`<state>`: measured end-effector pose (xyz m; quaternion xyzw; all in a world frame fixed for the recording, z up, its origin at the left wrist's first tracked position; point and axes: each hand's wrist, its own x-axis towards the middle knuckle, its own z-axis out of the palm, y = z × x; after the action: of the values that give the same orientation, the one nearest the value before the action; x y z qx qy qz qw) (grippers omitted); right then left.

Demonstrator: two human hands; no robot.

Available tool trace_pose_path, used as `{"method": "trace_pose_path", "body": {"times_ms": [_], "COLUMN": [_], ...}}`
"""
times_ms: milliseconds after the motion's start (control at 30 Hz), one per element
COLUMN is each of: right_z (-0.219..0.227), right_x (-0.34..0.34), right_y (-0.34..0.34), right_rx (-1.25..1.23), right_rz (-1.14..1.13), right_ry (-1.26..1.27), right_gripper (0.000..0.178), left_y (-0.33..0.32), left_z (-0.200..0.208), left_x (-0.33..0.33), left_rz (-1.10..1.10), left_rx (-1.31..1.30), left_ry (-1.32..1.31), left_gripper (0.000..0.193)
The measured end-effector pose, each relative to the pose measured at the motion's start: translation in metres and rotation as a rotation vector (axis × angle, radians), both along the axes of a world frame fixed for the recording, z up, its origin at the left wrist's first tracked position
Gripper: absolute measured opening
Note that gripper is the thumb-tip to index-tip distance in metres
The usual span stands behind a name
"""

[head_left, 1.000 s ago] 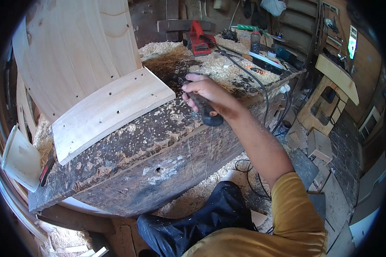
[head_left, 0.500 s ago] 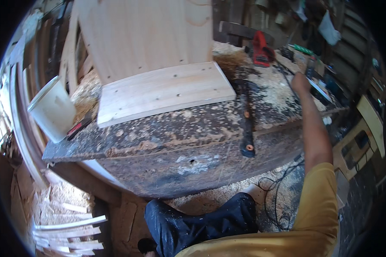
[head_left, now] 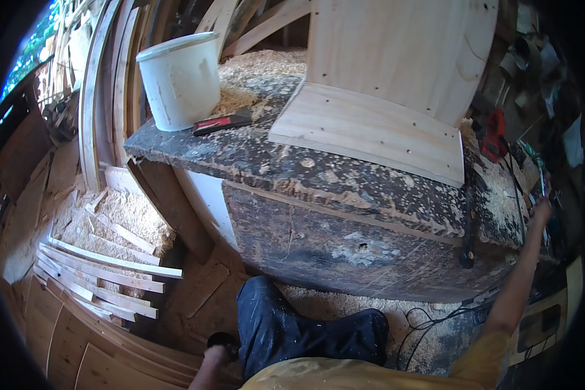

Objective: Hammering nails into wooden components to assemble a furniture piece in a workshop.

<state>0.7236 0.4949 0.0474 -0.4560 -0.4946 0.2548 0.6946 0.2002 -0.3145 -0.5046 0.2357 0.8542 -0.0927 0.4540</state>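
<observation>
My right hand (head_left: 541,209) reaches out to the far right end of the workbench (head_left: 279,224), fingers curled beside a slim pale tool; what it grips is too small to make out. Low in the picture my left hand (head_left: 217,355) is closed at a dark rounded object (head_left: 223,342) next to my left leg; its kind is unclear. On the bench stands a pale wooden panel (head_left: 403,52) with a shorter board (head_left: 367,130) joined across its lower end, dotted with fastener holes. A dark-handled tool (head_left: 468,227) hangs over the front edge to the right of it.
A white bucket (head_left: 179,84) and a red-and-black tool (head_left: 221,122) occupy the bench's left end. A red tool (head_left: 494,136) lies toward the right. Thin wood strips (head_left: 104,273) rest on sawdust at the left; a black cable (head_left: 429,318) loops across the floor.
My view has swung left, so the bench and panel appear further right. More of my left hand shows beside the dark object. My right arm still stretches to the bench's right end.
</observation>
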Motion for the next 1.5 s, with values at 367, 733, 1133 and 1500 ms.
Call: {"method": "trace_pose_path", "body": {"times_ms": [367,733,1133,1500], "right_z": [-0.057,0.003,-0.010,0.005], "right_x": [-0.311,-0.295,-0.297,-0.265], "right_y": [-0.427,-0.358,-0.263,-0.305], "right_rx": [0.506,0.534,-0.155,0.265], "right_rz": [0.851,0.152,0.483,0.615], "right_ry": [-0.635,-1.371,-1.030,-0.277], "right_gripper": [0.025,0.031,0.050,0.058], "left_y": [0.215,0.280,0.335,0.344], "left_z": [0.414,0.501,0.525,0.530], "left_x": [0.022,-0.046,-0.132,-0.139], "left_rz": [-0.257,-0.028,-0.343,-0.455], "left_rx": [1.994,2.339,1.820,1.780], "left_ry": [-0.198,-0.072,0.193,0.160], "left_gripper": [0.068,0.016,0.018,0.022]}}
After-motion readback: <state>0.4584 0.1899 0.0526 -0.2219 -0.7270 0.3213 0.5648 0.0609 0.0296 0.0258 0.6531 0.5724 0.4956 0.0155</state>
